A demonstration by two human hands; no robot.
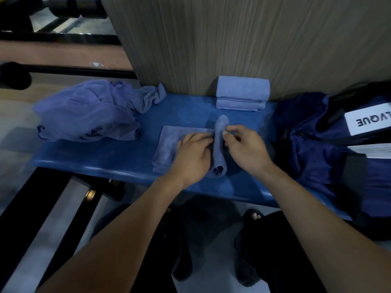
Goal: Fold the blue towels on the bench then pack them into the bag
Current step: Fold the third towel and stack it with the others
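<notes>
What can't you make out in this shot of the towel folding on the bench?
Head view only:
- Bag: cut off by the right edge; whether it is open is unclear, and its label's first letters are lost.
- Towel being folded: partly covered by the left hand and right hand.
- Crumpled pile: the towel count is unreadable.
- Folded stack: blurred, layers uncertain.

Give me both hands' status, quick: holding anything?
Left hand: fingers curled on the half-folded blue towel.
Right hand: pinching that towel's raised fold.
</notes>
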